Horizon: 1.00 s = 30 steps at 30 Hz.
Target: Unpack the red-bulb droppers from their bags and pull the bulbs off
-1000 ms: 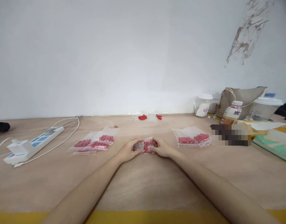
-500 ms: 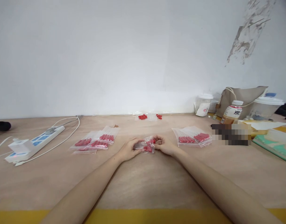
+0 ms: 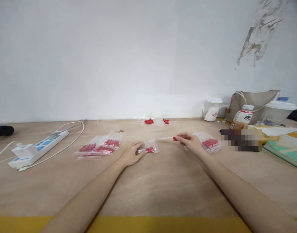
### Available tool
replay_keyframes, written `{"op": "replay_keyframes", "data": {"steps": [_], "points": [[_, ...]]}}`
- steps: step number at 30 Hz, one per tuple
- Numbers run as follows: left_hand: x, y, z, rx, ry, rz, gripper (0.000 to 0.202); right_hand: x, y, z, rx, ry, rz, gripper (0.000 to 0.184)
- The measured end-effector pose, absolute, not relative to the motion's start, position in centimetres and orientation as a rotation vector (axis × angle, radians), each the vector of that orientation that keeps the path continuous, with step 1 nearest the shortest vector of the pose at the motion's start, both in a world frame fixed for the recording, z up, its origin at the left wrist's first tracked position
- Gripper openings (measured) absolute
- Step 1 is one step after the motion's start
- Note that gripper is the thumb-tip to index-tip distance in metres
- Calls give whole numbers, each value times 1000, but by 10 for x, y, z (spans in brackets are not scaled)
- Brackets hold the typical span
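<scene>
My left hand [image 3: 132, 154] rests on the table and pinches the near end of a small clear bag [image 3: 148, 148] with red-capped pieces inside. My right hand [image 3: 189, 141] is lifted a little to the right of it. Its fingers are pinched on a thin clear stick with a red cap [image 3: 173, 138], which points left toward the bag. A pile of filled clear bags [image 3: 209, 142] lies just beyond my right hand. Another pile of filled bags [image 3: 102, 146] lies to the left of my left hand.
Loose red caps on clear plastic [image 3: 155, 121] lie by the wall. A white power strip [image 3: 34, 147] with cables sits at the left. At the right stand a drink bottle [image 3: 243, 117], lidded cups [image 3: 212, 108], a beige bag [image 3: 252, 103] and papers [image 3: 284, 145].
My right hand has come away from the bag and moved right, drawing out one red-capped stick. My left hand has stayed on the bag.
</scene>
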<state>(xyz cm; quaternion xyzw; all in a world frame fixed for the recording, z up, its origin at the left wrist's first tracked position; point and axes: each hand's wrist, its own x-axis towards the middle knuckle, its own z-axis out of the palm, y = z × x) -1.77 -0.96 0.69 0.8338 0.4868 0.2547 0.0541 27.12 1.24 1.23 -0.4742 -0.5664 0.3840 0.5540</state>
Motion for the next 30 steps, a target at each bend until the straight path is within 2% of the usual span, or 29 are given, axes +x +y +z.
{"op": "replay_keyframes", "data": {"steps": [5,8,13,21,30], "points": [[-21,-8,6,2547,1613,728,50,276,11,6,-1172,-1584,300,24],[-20,-9,7,2535,1642,699,51,265,7,-5,-1122,-1871,122,18],[-19,-11,8,2538,1632,682,52,249,6,-22,-1119,-2103,112,21],[-21,-8,4,2546,1630,717,49,242,6,-24,-1182,-2106,136,27],[-19,-10,7,2548,1635,676,50,239,1,-13,-1202,-1955,123,20]]}}
